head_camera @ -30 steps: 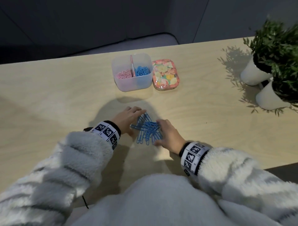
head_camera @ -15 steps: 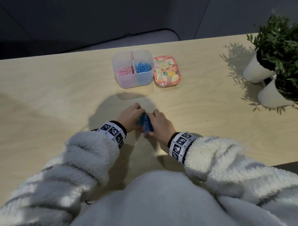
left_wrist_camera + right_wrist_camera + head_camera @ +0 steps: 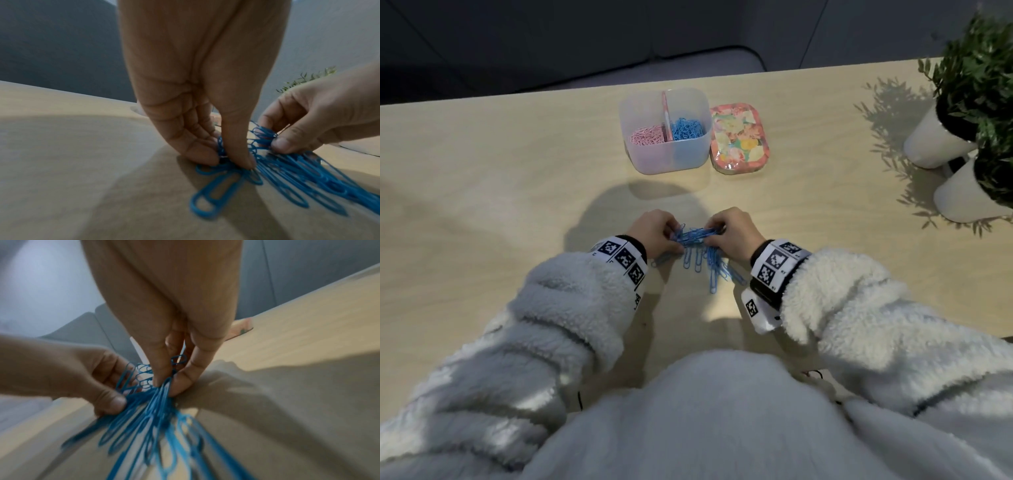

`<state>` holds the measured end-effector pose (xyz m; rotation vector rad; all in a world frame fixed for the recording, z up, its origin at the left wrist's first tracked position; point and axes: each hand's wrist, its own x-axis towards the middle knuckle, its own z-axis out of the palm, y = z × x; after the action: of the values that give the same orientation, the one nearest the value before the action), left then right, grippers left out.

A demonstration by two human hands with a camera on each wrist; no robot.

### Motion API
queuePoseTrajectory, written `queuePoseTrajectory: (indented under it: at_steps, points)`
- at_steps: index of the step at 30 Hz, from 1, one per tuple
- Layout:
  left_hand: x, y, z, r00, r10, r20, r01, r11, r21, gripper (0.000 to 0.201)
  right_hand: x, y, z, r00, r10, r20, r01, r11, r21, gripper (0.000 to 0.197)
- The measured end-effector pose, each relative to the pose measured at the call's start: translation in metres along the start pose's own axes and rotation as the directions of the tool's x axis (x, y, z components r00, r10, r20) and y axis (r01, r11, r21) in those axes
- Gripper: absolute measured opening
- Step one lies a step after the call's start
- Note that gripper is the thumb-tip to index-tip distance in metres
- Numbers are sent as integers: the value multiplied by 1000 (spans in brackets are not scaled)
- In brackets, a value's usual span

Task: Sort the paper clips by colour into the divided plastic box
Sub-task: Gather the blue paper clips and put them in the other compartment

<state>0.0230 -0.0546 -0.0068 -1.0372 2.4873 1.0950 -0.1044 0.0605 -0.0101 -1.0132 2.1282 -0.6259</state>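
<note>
A bunch of blue paper clips [image 3: 700,253] hangs between my two hands just above the wooden table [image 3: 517,192]. My left hand [image 3: 669,234] pinches the bunch's left end between thumb and fingers [image 3: 238,155]. My right hand [image 3: 717,233] pinches the right end [image 3: 164,382]. Several clips [image 3: 287,178] dangle toward me and touch the tabletop. The divided clear plastic box [image 3: 667,156] stands farther back, with pink clips [image 3: 647,135] in its left compartment and blue clips [image 3: 686,128] in its right.
A flowered lid [image 3: 739,138] lies right of the box. Two white pots with green plants [image 3: 941,137] stand at the right edge. The table's far edge [image 3: 551,94] meets a dark floor. My fleece sleeves [image 3: 571,318] cover the near side.
The clips lay spread on the table between my flat hands; I pushed them together, and now both hands pinch the bunch and lift it, clips dangling.
</note>
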Motion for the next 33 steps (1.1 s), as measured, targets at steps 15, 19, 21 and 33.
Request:
queuePoseTrajectory:
  at_steps: [15, 19, 21, 33]
  points:
    - [-2, -15, -7, 997, 39, -68, -51, 983, -176, 8, 107, -93, -111, 979, 27, -201, 29, 961, 274, 24]
    - [7, 0, -27, 990, 13, -140, -60, 937, -343, 10, 130, -98, -105, 970, 48, -237, -12, 989, 148, 22]
    - [15, 13, -44, 976, 16, -215, -99, 921, -378, 10, 132, -97, -100, 978, 41, -206, -21, 995, 98, 22]
    - [95, 82, -104, 892, -118, -436, 16, 973, -231, 28, 69, -32, -96, 955, 46, -292, 6, 985, 175, 26]
